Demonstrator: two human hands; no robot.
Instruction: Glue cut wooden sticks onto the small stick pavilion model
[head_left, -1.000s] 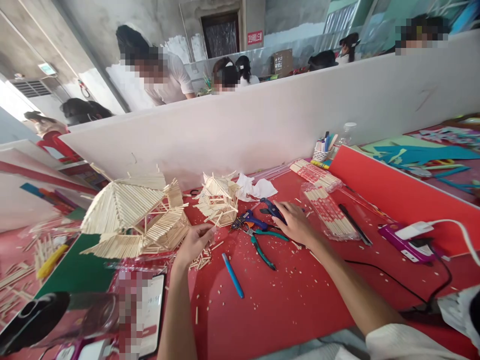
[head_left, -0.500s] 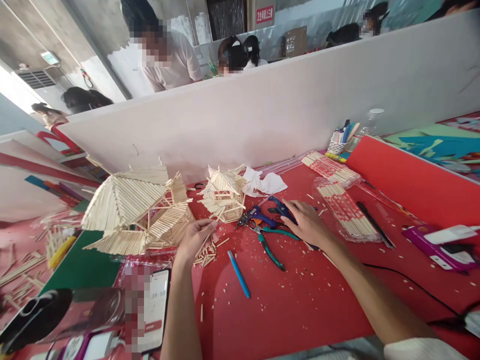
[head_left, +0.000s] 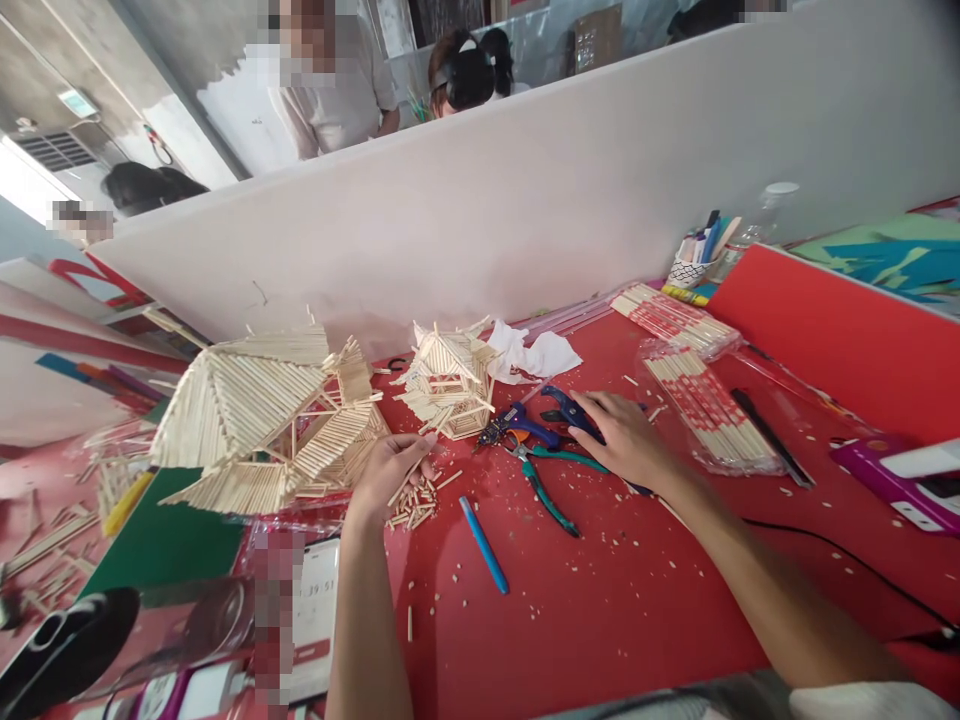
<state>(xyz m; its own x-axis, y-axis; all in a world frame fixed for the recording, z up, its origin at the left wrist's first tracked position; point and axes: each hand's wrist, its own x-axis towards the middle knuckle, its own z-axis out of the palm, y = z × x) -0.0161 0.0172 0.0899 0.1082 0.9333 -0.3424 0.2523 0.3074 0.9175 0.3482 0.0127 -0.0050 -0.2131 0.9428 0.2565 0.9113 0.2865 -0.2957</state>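
Observation:
My left hand is closed, its fingertips pinching a thin wooden stick above a pile of short cut sticks. My right hand wraps over the handle of dark blue hand shears lying on the table. Beside the shears are blue-handled pliers with an orange part and green-handled pliers. Behind my left hand stand a small stick-built pavilion and, left of it, a larger one with a slatted roof. A blue pen lies between my arms.
Packs of wooden sticks and a dark narrow tool lie at right, near a red board. White tissue lies by a tall white partition. A phone rests left of my left arm. People are beyond the partition.
The head view has shifted slightly. The stick in my left hand shows less above the fingers than before. My right hand stays over the shears.

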